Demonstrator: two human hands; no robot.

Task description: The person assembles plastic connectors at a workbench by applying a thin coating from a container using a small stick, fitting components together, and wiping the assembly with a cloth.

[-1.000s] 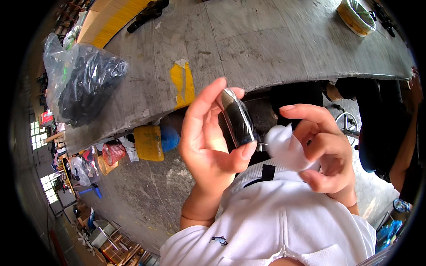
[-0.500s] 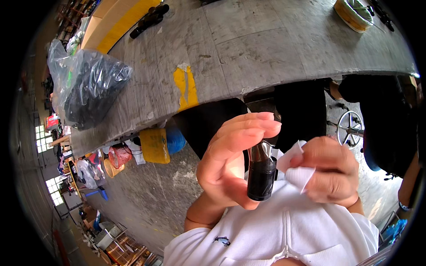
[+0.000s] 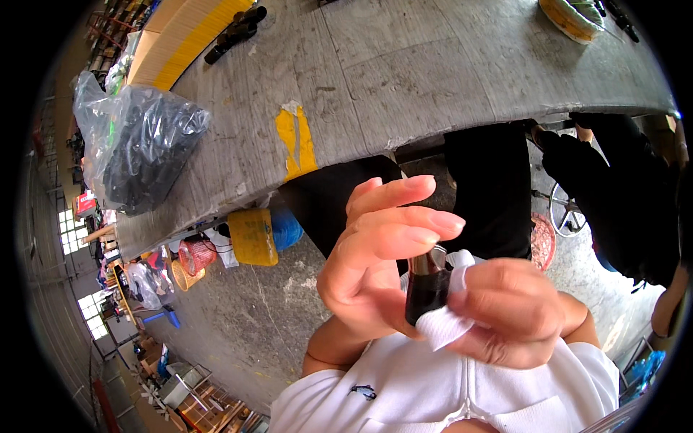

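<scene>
My left hand (image 3: 368, 263) grips a small black cylinder with a shiny, narrower top (image 3: 427, 285) between thumb and fingers, in front of my chest. It stands nearly upright, its top partly behind the fingertips. My right hand (image 3: 516, 310) pinches a white cloth or tissue (image 3: 446, 328), which wraps against the right side and lower end of the cylinder. What the piece is cannot be made out.
Beyond my hands runs a grey worktable (image 3: 404, 79) with a torn yellow tape patch (image 3: 296, 141). On it are a clear plastic bag of black pieces (image 3: 148, 144), a cardboard box (image 3: 180, 36), loose black parts (image 3: 234, 35) and a round container (image 3: 574, 20). Another person's dark-clothed legs (image 3: 613, 195) are at right.
My right hand has moved left, bringing the white cloth from beside the cylinder onto its side and lower end. Some left fingers have lifted and spread. The other person's legs have shifted.
</scene>
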